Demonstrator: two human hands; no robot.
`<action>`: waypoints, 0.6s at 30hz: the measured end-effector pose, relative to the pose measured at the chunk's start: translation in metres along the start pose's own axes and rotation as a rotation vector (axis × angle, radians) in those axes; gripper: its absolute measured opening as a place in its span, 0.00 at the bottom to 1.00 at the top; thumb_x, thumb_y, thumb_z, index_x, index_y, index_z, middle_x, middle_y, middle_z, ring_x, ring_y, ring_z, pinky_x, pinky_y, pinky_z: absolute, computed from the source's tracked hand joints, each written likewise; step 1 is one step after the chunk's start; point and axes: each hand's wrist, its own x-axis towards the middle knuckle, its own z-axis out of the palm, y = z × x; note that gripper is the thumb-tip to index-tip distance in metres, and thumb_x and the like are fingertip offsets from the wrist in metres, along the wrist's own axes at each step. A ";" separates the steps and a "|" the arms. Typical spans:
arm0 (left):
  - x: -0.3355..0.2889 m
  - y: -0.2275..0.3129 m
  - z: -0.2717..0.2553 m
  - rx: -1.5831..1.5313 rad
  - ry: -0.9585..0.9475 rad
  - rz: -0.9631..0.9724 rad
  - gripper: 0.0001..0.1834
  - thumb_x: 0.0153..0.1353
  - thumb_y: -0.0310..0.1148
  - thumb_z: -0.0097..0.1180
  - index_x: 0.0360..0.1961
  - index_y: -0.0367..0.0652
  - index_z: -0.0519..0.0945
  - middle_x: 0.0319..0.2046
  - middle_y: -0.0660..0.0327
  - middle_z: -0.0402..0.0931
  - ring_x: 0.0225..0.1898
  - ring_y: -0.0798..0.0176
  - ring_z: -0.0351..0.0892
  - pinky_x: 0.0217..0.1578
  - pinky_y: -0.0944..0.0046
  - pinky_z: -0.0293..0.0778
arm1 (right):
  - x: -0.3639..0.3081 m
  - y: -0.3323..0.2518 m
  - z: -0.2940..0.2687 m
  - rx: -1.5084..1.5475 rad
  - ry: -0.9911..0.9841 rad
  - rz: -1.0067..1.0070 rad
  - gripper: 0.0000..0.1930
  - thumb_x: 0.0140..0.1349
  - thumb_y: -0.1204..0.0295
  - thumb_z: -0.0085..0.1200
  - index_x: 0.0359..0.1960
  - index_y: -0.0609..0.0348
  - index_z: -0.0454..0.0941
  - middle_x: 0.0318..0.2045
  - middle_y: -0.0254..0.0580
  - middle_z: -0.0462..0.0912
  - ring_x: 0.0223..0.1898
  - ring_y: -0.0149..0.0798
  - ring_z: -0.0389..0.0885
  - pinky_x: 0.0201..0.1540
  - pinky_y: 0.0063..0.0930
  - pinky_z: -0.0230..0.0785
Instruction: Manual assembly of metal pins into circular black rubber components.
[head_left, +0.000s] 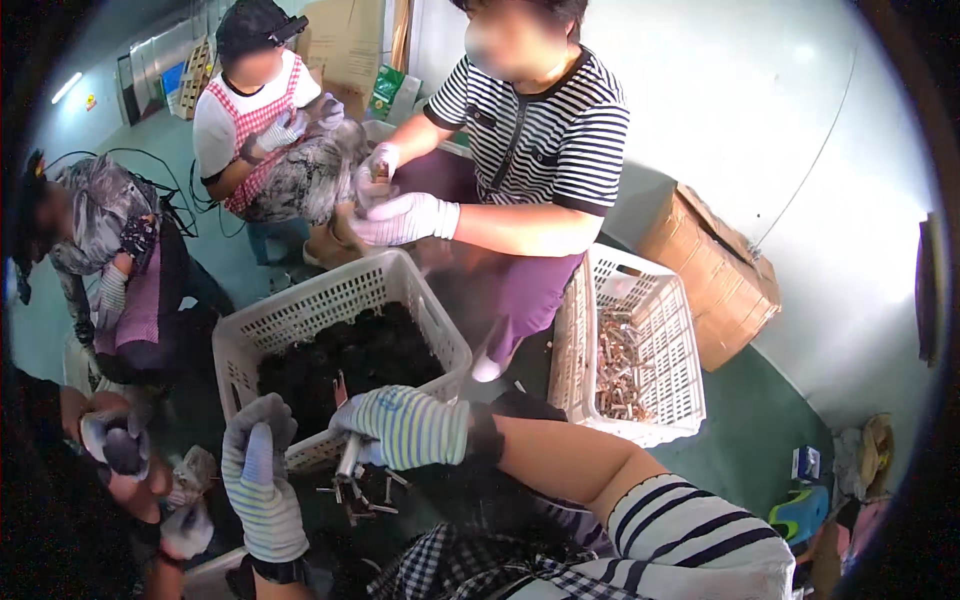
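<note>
Nearest, one checked garment (pixel 430 572) is seen. Left to right: left grip (pixel 262 480) is pinched closed, contents hidden; one white crate (pixel 300 315) stands beyond; one metallic piece (pixel 348 460) is clasped inside right grip (pixel 410 428), protruding below.

Seven o'clock: the right hand's glove (pixel 415 428) is matt knitted cloth, the tube (pixel 349 458) smooth, glossy metal. Nine: the basket (pixel 427 320), plastic; its contents (pixel 345 355), rough, matt. Three: the carton (pixel 705 280), creased cardboard.
</note>
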 end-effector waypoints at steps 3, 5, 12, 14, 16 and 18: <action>-0.002 0.002 0.004 0.010 -0.009 0.002 0.16 0.63 0.36 0.51 0.49 0.39 0.75 0.45 0.59 0.76 0.47 0.65 0.75 0.51 0.62 0.71 | 0.003 -0.004 0.002 0.010 -0.039 -0.015 0.16 0.51 0.63 0.60 0.39 0.58 0.77 0.32 0.49 0.80 0.37 0.54 0.80 0.41 0.42 0.72; -0.002 0.006 0.003 0.012 -0.001 -0.014 0.15 0.62 0.32 0.51 0.48 0.37 0.74 0.47 0.54 0.76 0.49 0.58 0.76 0.53 0.57 0.71 | 0.008 -0.008 0.003 0.031 -0.047 -0.044 0.16 0.51 0.63 0.60 0.39 0.58 0.77 0.32 0.49 0.80 0.37 0.54 0.80 0.41 0.41 0.72; 0.003 0.003 -0.006 -0.016 0.007 -0.015 0.14 0.62 0.32 0.52 0.48 0.37 0.75 0.48 0.53 0.76 0.49 0.57 0.76 0.53 0.55 0.71 | 0.019 -0.008 0.000 0.050 -0.084 -0.008 0.17 0.49 0.64 0.61 0.40 0.58 0.77 0.33 0.50 0.80 0.37 0.54 0.80 0.42 0.41 0.72; 0.004 0.007 -0.011 0.011 0.020 -0.010 0.14 0.63 0.32 0.52 0.48 0.37 0.75 0.48 0.52 0.76 0.49 0.57 0.76 0.53 0.55 0.72 | 0.023 -0.009 -0.001 0.078 -0.076 -0.019 0.17 0.49 0.65 0.61 0.40 0.58 0.77 0.33 0.50 0.80 0.37 0.54 0.80 0.42 0.41 0.72; 0.007 0.006 -0.012 0.028 0.021 -0.010 0.14 0.63 0.33 0.52 0.47 0.37 0.75 0.48 0.52 0.76 0.49 0.57 0.77 0.53 0.55 0.72 | 0.023 -0.007 -0.002 0.095 -0.066 -0.018 0.17 0.49 0.65 0.61 0.40 0.58 0.77 0.33 0.50 0.80 0.37 0.54 0.79 0.42 0.41 0.72; 0.006 0.005 -0.010 -0.017 0.022 0.030 0.14 0.63 0.32 0.52 0.47 0.36 0.75 0.48 0.52 0.76 0.48 0.58 0.77 0.52 0.56 0.72 | 0.023 -0.008 -0.002 0.116 -0.049 -0.033 0.18 0.49 0.65 0.61 0.41 0.59 0.77 0.34 0.51 0.79 0.38 0.54 0.79 0.42 0.41 0.72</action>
